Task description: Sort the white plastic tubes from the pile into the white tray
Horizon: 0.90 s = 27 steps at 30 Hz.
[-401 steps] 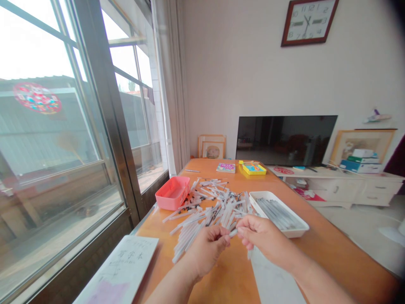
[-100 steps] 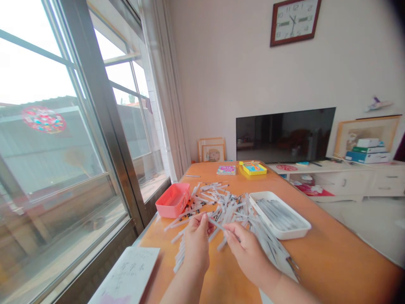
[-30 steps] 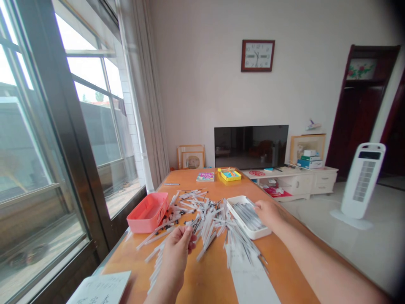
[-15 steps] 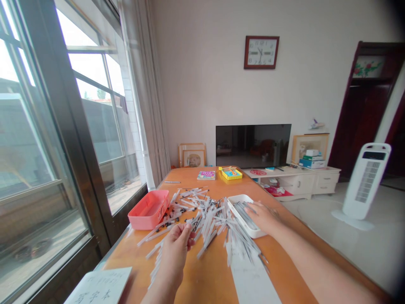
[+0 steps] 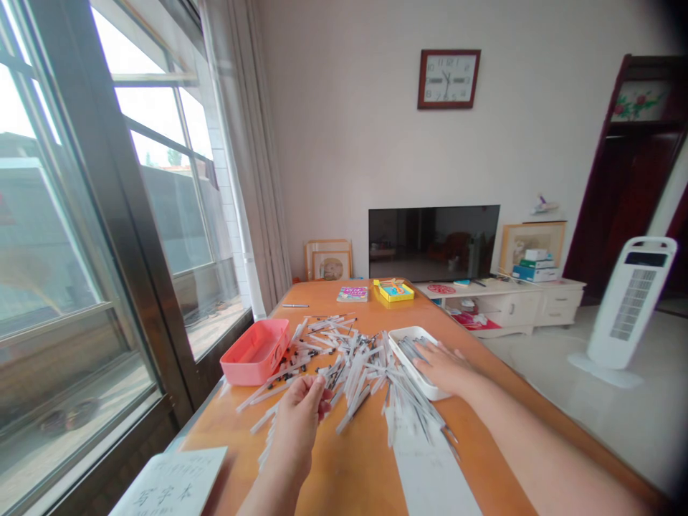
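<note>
A heap of white pen barrels and refills lies spread across the orange wooden table. My left hand hovers at the near edge of the heap with its fingers curled together; what they hold is hidden. My right hand lies flat, fingers stretched out, over the near end of a white tray filled with pens. A pink tray stands at the left of the heap.
A white sheet lies on the table under my right forearm, and a notebook at the near left corner. A small book and yellow box sit at the far end. The window runs along the left; a white heater stands on the floor right.
My right hand has gone from the heap to the white tray and now rests flat over it. My left hand stays at the heap's near edge. The view has turned right and up.
</note>
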Each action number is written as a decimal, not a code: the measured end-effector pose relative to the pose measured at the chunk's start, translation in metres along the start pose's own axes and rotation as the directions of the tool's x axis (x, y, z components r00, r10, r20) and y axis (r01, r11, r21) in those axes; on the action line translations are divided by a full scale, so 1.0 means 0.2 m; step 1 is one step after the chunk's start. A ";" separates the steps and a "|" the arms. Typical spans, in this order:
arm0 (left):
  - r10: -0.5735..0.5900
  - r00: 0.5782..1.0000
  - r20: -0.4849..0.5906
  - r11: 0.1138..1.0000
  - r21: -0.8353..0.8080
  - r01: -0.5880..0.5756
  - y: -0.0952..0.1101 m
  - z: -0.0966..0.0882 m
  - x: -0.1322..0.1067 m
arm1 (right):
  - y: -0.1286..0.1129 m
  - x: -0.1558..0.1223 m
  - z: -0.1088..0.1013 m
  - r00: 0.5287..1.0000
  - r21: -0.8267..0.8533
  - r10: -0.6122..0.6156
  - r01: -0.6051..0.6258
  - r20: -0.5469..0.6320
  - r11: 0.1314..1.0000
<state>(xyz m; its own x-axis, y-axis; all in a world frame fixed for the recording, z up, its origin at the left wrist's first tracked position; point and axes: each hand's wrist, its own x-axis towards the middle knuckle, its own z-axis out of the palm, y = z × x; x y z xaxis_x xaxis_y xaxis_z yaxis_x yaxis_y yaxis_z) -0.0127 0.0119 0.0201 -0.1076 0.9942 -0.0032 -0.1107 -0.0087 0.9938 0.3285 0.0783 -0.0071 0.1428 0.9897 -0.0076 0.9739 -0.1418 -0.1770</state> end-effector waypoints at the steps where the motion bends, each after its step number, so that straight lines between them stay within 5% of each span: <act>1: -0.004 1.000 -0.002 1.000 -0.002 0.004 0.00 0.00 0.00 | 0.00 0.00 0.00 1.000 -0.001 0.004 -0.004 0.008 1.000; 10: -0.004 0.999 -0.033 0.999 -0.036 0.003 0.02 -0.01 0.00 | 0.00 -0.02 -0.01 0.999 0.021 0.030 -0.030 0.017 0.999; 18: -0.003 0.996 -0.084 0.994 -0.108 -0.006 0.02 -0.04 0.02 | -0.05 -0.08 -0.11 0.982 0.050 0.008 0.002 -0.188 0.999; 24: -0.013 0.994 -0.110 0.982 -0.190 -0.008 0.05 -0.06 0.02 | -0.26 -0.20 -0.14 0.932 0.114 -0.168 0.214 -0.320 0.970; 27: -0.020 0.991 -0.130 0.977 -0.214 -0.008 0.05 -0.08 0.02 | -0.41 -0.27 -0.08 0.914 0.198 -0.304 0.361 -0.269 0.911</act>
<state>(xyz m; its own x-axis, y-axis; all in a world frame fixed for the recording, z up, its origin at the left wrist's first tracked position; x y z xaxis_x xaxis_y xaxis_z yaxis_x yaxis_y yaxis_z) -0.0292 0.0147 0.0280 -0.2330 0.9718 -0.0375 -0.3185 -0.0398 0.9471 0.2429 0.0366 0.0230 -0.1183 0.9430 0.3111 0.9040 0.2318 -0.3591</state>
